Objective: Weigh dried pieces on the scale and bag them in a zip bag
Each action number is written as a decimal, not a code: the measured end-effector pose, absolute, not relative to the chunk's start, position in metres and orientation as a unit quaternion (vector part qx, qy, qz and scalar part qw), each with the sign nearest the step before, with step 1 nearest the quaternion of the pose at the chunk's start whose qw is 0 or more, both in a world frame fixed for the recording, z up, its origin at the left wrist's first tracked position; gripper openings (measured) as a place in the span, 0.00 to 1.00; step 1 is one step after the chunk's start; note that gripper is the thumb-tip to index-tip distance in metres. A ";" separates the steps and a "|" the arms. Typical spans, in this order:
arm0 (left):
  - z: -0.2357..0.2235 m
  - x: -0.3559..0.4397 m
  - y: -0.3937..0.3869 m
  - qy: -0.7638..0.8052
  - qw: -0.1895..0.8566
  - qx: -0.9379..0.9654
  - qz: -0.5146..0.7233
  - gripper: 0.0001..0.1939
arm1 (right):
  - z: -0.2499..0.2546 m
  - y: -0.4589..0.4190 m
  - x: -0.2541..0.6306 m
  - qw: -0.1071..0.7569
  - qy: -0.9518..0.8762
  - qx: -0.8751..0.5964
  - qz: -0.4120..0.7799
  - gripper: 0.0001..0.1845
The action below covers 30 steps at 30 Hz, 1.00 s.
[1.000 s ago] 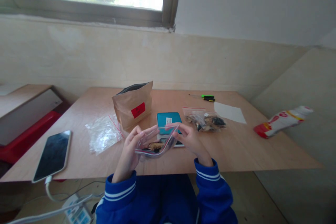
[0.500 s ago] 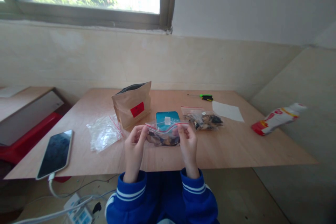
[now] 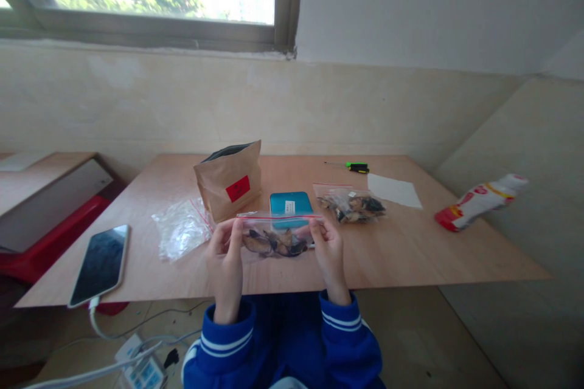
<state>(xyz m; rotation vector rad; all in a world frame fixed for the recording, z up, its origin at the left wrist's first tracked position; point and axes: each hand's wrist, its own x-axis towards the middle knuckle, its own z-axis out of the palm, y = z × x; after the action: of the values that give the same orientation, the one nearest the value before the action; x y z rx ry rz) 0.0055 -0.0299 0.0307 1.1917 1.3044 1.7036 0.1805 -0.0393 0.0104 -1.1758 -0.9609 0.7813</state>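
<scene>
Left hand (image 3: 224, 249): pinching the left end of the zip bag (image 3: 275, 236).
Right hand (image 3: 327, 244): pinching the right end, above the bench's (image 3: 410, 249) near edge.
Technique: holding the seal taut and level, pressing along the red strip.

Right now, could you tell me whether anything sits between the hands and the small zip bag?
Nothing does: the left hand and the right hand each pinch an end of the zip bag directly.

Bare tabletop (image 3: 410, 249) lies open right of the right hand (image 3: 329, 249), while the brown paper pouch (image 3: 229, 181), teal scale (image 3: 291, 205) and filled zip bag (image 3: 351, 205) crowd the space just beyond both hands.
</scene>
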 end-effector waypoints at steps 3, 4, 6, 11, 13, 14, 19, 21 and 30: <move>0.027 0.006 -0.028 0.504 0.351 0.451 0.647 0.13 | 0.008 -0.040 0.188 0.654 -0.436 -0.513 0.345 0.18; 0.025 0.005 -0.027 0.506 0.354 0.450 0.645 0.13 | 0.007 -0.040 0.191 0.650 -0.443 -0.513 0.344 0.18; 0.023 0.005 -0.025 0.508 0.356 0.450 0.642 0.14 | 0.005 -0.041 0.194 0.643 -0.456 -0.514 0.338 0.18; 0.022 0.007 -0.023 0.513 0.340 0.460 0.641 0.14 | 0.002 -0.042 0.194 0.647 -0.465 -0.529 0.292 0.18; 0.022 0.009 -0.022 0.511 0.327 0.464 0.646 0.14 | 0.001 -0.042 0.191 0.653 -0.465 -0.538 0.262 0.17; 0.022 0.010 -0.022 0.510 0.320 0.463 0.650 0.15 | 0.001 -0.042 0.190 0.654 -0.468 -0.542 0.246 0.17; 0.021 0.015 -0.022 0.514 0.302 0.440 0.672 0.14 | 0.002 -0.042 0.182 0.659 -0.470 -0.555 0.191 0.16; 0.020 0.016 -0.021 0.509 0.314 0.442 0.668 0.14 | 0.002 -0.042 0.181 0.670 -0.456 -0.556 0.184 0.16; 0.013 0.016 -0.017 0.483 0.339 0.469 0.657 0.14 | 0.000 -0.037 0.187 0.671 -0.470 -0.480 0.315 0.16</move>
<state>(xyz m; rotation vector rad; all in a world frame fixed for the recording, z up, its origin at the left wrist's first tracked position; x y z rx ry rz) 0.0164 -0.0169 0.0125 1.2217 1.2581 1.7105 0.1874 -0.0372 -0.0001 -1.0819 -1.0579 0.7098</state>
